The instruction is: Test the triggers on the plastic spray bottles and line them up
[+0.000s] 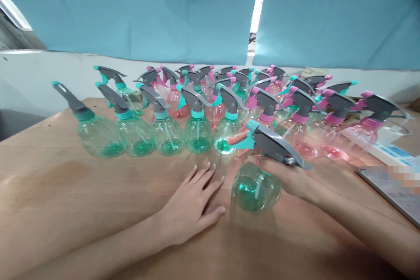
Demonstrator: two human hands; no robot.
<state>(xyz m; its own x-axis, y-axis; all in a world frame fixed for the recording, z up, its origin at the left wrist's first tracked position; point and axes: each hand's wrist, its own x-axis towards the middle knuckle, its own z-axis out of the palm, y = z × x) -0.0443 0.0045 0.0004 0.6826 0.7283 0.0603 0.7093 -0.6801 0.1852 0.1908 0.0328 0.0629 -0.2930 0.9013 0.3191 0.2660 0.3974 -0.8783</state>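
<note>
My right hand (288, 175) grips a clear green spray bottle (256, 190) by its neck, under the grey trigger head (272, 144). The bottle is tilted toward me, base lifted, its teal nozzle pointing left. My left hand (193, 201) lies flat on the wooden table (82, 197) with its fingers stretched out, just left of the bottle and holding nothing. Its fingertips reach toward the front row of standing bottles.
Several green spray bottles (169, 133) stand in rows at the back left, and several pink ones (305, 138) at the back right. A white box (383, 148) and a flat grey board (393, 194) lie at the right. A blue curtain (147, 8) hangs behind.
</note>
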